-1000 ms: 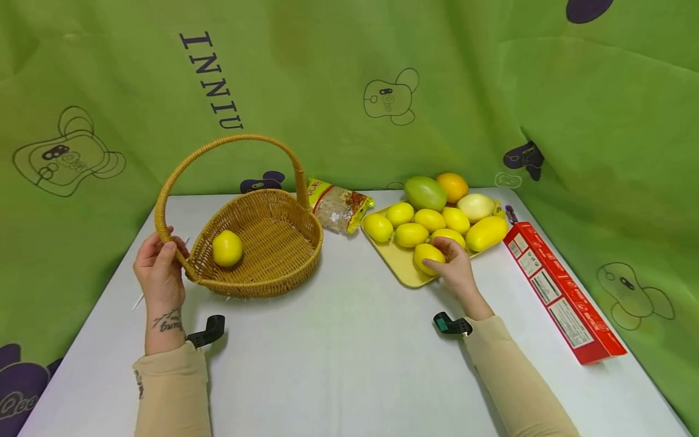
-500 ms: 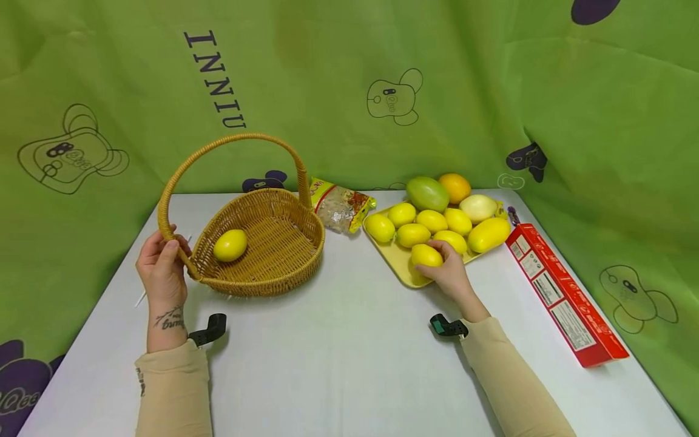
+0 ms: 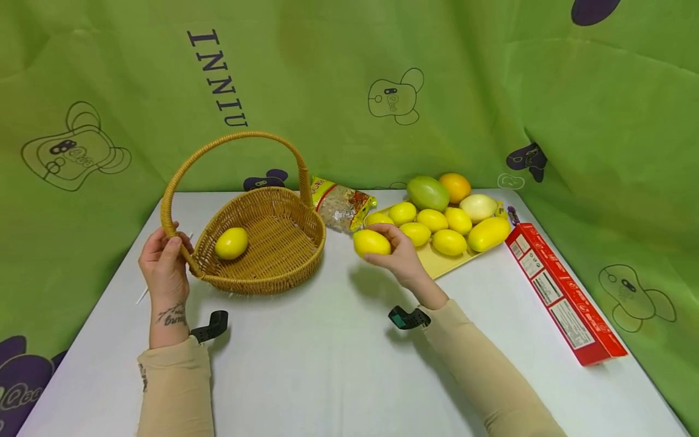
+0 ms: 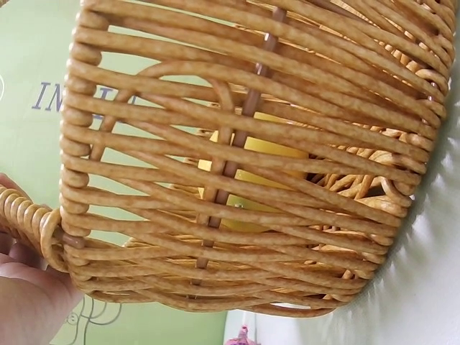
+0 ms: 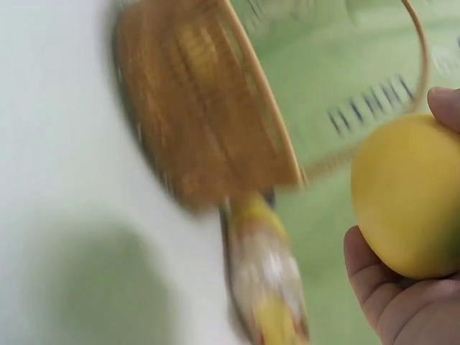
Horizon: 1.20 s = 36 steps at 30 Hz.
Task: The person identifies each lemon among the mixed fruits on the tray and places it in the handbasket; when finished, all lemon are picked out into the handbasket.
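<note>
A brown wicker basket [image 3: 262,283] with a tall arched handle stands on the left of the table. One lemon [image 3: 232,243] lies inside it, near its left wall. My left hand [image 3: 167,261] grips the lower left end of the handle; in the left wrist view the basket's woven side [image 4: 215,215] fills most of the picture. Between basket and tray, my right hand [image 3: 401,255] holds another lemon [image 3: 371,243] above the table, thumb and fingers around it, as the right wrist view also shows with the lemon [image 5: 406,194] close up. Several more lemons lie on a yellow tray [image 3: 437,265].
A clear-and-yellow snack bag [image 3: 341,206] lies between basket and tray. Behind the lemons sit a green mango-like fruit [image 3: 428,193], an orange fruit [image 3: 455,187] and a pale yellow one [image 3: 478,207]. A long red box [image 3: 565,294] lies along the right side.
My right hand has lifted a lemon off the tray's front and carried it left toward the basket. The lemon in the basket rolled slightly. My left hand has stayed on the handle.
</note>
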Tool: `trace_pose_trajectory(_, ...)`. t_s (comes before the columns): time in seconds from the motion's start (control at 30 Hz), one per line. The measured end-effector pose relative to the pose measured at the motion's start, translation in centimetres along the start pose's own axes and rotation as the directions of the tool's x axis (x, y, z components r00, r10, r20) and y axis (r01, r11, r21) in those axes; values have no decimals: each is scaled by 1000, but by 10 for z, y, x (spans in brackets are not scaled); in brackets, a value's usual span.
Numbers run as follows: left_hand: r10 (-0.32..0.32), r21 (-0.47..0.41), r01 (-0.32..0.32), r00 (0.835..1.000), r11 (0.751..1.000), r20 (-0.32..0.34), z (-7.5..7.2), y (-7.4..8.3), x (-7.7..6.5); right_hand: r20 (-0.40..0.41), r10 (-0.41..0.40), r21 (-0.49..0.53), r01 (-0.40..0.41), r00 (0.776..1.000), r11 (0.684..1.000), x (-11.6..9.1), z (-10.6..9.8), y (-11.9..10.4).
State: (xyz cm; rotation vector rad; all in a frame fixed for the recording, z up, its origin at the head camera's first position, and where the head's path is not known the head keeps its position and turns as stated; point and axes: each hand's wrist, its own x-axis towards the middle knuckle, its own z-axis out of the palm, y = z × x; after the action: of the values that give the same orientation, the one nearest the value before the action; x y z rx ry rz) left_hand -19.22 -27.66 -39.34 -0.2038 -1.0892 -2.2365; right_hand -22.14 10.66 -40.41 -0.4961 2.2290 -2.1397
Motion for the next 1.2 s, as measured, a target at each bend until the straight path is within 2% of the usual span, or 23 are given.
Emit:
trace_pose_trajectory(0.1,12,1,-12,1000,1000,-5,0,0,0,98,-28,-11,29,995,1000,13,34,-7)
trace_pose_trajectory(0.23,23,13,-23,1000,1000,-3,-1,-2,-1,204,-12,-86,30,979,996,30,76,-14)
trace_pose_trajectory(0.4,19,-5,-19,1000,1000,5,0,-2,-2,260,20,-152,21,965,988,47,124,-22)
trace_pose_trajectory(0.53,21,-11,-21,1000,1000,7,0,-1,-1,307,5,-142,40,952,989,58,157,-26)
trace_pose_trajectory(0.67,29,-18,-29,1000,999,4,0,-1,-1,334,7,-111,32,943,993,67,177,-26)
trace_pose_trajectory(0.77,43,5,-43,999,999,4,0,-2,-1,329,9,-85,20,944,996,71,180,-30)
trace_pose_trajectory(0.87,55,17,-55,998,998,0,0,-4,0,323,-10,-25,19,946,999,72,172,-37)
trace_pose_trajectory(1.07,73,36,-72,997,997,-11,-1,-5,0,286,-71,164,24,956,986,66,131,-46)
trace_pose_trajectory(1.2,66,4,-66,998,998,3,-2,-4,0,242,-66,215,13,968,977,57,96,-43)
